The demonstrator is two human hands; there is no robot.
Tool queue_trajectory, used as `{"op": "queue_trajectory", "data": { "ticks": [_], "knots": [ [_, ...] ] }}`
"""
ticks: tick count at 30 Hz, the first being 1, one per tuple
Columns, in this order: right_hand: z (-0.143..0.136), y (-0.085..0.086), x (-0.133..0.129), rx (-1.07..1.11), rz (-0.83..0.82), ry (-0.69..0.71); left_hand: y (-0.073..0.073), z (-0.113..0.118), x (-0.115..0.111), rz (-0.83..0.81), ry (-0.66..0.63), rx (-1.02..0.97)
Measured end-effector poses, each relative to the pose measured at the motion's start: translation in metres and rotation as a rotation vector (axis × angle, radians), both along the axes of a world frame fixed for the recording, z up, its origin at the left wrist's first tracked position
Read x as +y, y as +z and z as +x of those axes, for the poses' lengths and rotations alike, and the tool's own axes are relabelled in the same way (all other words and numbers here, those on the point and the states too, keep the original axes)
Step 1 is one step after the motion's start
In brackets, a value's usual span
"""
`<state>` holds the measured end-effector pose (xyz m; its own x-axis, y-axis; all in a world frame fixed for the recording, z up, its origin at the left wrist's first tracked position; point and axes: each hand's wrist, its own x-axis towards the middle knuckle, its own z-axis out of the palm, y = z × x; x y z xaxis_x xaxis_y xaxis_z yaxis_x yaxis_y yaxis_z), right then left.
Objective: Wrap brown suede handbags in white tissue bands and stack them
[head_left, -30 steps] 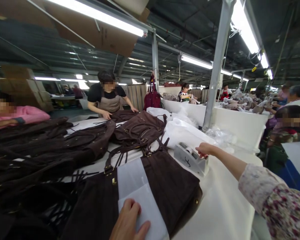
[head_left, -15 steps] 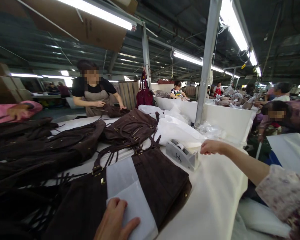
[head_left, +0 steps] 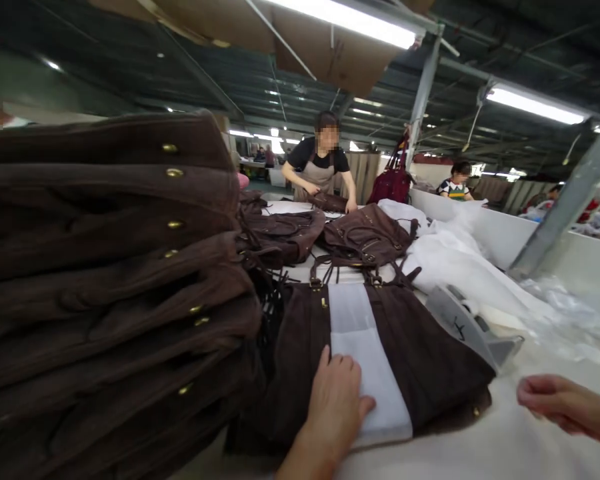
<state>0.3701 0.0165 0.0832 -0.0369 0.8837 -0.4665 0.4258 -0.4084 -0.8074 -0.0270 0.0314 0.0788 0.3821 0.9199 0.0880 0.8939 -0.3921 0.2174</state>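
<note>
Dim bkgd — tube lts glaring o/head; edges stretched, blurry.

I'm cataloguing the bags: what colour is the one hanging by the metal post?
Dark red, close to maroon; the hanging bag shows best in the head view.

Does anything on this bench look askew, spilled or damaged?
Nothing stands out as spilled or damaged. The untidiest spot is the crumpled white material beyond the tape dispenser, heaped loosely rather than folded. The left hand rests on a pale strip lying smoothly across the dark bag.
</note>
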Motion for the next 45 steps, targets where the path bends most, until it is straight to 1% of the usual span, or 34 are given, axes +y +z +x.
{"op": "queue_trajectory", "data": {
  "ticks": [1,3,5,6,7,8,9,11,14,16,19,21,23,28,32,36,40,43,45],
  "knots": [
    [-0.024,0.006,-0.001,0.119,-0.042,0.095,-0.001,0.002,-0.001,0.001,0.001,0.011],
    [-0.088,0.019,0.01,0.305,-0.06,0.228,-0.002,0.004,-0.002,0.001,0.007,0.033],
    [-0.158,0.027,0.035,0.465,-0.08,0.294,-0.005,0.005,-0.002,-0.011,0.005,0.047],
    [-0.19,0.027,0.051,0.515,-0.074,0.314,-0.006,0.005,-0.003,-0.019,0.001,0.05],
    [-0.218,0.024,0.068,0.53,-0.052,0.318,-0.007,0.005,-0.003,-0.026,-0.002,0.052],
    [-0.242,0.018,0.083,0.489,-0.016,0.301,-0.009,0.005,-0.004,-0.033,-0.002,0.051],
    [-0.26,0.01,0.097,0.437,0.024,0.27,-0.009,0.005,-0.004,-0.043,0.0,0.048],
    [-0.283,-0.009,0.118,0.34,0.081,0.223,-0.009,0.005,-0.004,-0.065,0.015,0.038],
    [-0.292,-0.03,0.135,0.255,0.144,0.207,-0.006,0.002,0.0,-0.088,0.013,0.014],
    [-0.289,-0.035,0.137,0.23,0.189,0.212,-0.004,-0.002,0.004,-0.077,-0.021,-0.015],
    [-0.285,-0.036,0.137,0.224,0.233,0.217,-0.003,-0.009,0.01,-0.048,-0.079,-0.081],
    [-0.283,-0.036,0.137,0.226,0.232,0.219,-0.002,-0.011,0.011,-0.034,-0.097,-0.101],
    [-0.282,-0.037,0.138,0.232,0.211,0.22,-0.001,-0.009,0.01,-0.037,-0.088,-0.083],
    [-0.281,-0.045,0.142,0.238,0.177,0.219,0.006,-0.004,0.005,-0.113,-0.037,-0.014],
    [-0.282,-0.047,0.145,0.209,0.211,0.236,0.005,-0.008,0.008,-0.034,-0.082,-0.055],
    [-0.282,-0.046,0.145,0.15,0.312,0.27,0.001,-0.012,0.012,-0.057,-0.113,-0.09],
    [-0.282,-0.045,0.146,0.011,0.497,0.296,-0.001,-0.012,0.011,-0.071,-0.116,-0.083],
    [-0.285,-0.05,0.151,-0.14,0.615,0.257,-0.002,-0.011,0.011,-0.064,-0.117,-0.091],
    [-0.288,-0.054,0.158,-0.226,0.647,0.214,-0.002,-0.011,0.012,-0.058,-0.124,-0.094]
  ]
}}
